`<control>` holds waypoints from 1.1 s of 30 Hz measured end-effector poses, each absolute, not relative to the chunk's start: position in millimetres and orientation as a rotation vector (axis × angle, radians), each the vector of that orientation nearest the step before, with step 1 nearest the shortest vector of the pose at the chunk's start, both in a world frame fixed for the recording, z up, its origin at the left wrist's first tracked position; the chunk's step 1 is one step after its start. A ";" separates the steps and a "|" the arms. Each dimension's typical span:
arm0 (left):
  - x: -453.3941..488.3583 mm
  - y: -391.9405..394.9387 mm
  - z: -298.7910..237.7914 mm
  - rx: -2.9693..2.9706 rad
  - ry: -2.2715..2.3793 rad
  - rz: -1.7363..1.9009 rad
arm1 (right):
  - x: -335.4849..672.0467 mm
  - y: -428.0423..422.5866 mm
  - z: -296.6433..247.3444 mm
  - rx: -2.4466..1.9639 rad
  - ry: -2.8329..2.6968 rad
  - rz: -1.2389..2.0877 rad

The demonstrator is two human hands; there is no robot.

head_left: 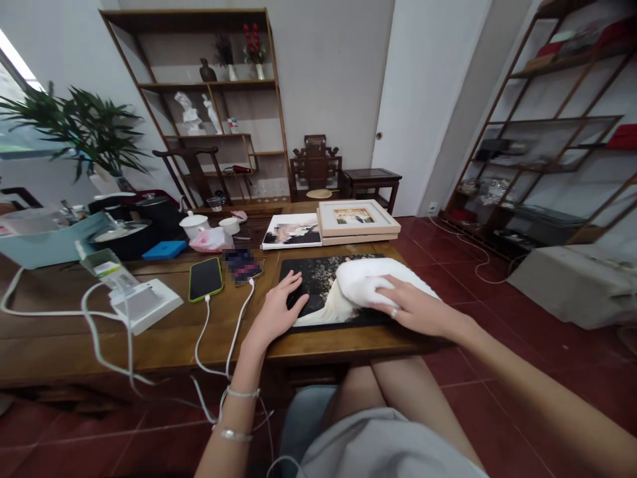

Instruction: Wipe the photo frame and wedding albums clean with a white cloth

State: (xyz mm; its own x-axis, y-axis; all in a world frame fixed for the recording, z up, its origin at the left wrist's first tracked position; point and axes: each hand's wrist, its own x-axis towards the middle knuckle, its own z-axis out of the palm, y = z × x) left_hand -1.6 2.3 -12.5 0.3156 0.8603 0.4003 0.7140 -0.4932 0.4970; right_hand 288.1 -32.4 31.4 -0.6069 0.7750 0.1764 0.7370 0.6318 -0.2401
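Observation:
A dark photo panel (318,269) with a pale dress and light blossoms in its picture lies flat at the table's front edge. My left hand (281,307) rests on its left edge, fingers spread and holding nothing. On the panel's right half, my right hand (405,304) grips a fluffy white cloth (365,273), with a ring showing on one finger. The cloth covers much of that half and reaches past the panel's right side. Behind the panel sit a white picture frame (324,224) and a photo print (283,240).
To the left are a green-cased phone (206,279) and a patterned phone (241,265), both on white cables. A small open box (149,309), a blue box (164,249) and a white lidded bowl (194,224) stand farther left. The wooden table (239,352) ends close to my lap.

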 end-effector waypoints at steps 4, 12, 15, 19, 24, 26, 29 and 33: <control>-2.2 1.9 -12.2 2.363 1.430 0.927 | 282.7 24.7 25.5 -1.238 -2.538 0.144; -1.1 1.8 -11.4 2.350 1.439 0.958 | 293.0 20.8 13.0 -1.304 -2.473 0.132; -1.1 2.7 -12.0 2.341 1.441 0.977 | 295.0 -20.5 15.2 -1.257 -2.510 0.176; -0.7 2.9 -11.1 2.329 1.441 0.968 | 286.6 -73.4 27.8 -1.162 -2.588 0.274; -1.2 2.4 -11.2 2.335 1.437 0.965 | 281.2 -74.2 32.7 -1.116 -2.626 0.304; -1.8 2.7 -11.7 2.336 1.431 0.961 | 284.0 -50.1 27.9 -1.162 -2.594 0.245; -2.8 3.8 -12.3 2.334 1.430 0.958 | 287.9 -4.2 21.0 -1.241 -2.534 0.153; -3.4 4.4 -12.2 2.329 1.436 0.951 | 286.6 37.2 19.0 -1.330 -2.445 0.120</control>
